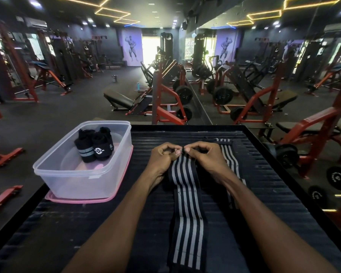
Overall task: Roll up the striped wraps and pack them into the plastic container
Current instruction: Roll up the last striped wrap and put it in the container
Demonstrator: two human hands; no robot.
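A long black wrap with white stripes (187,209) lies flat along the dark ribbed platform (274,194), running toward me. My left hand (164,154) and my right hand (203,154) pinch its far end side by side, fingers curled on the edge. A second striped wrap (227,154) lies to the right, partly hidden under my right forearm. The clear plastic container (83,174) stands at the left on a pink lid (106,200). Two rolled black wraps (94,147) stand inside it at the far end.
The platform has a raised black rim (283,166). Beyond it are red-framed gym machines, benches and weight plates (183,94). A mirror wall runs along the right. Dark floor spreads out to the left of the container.
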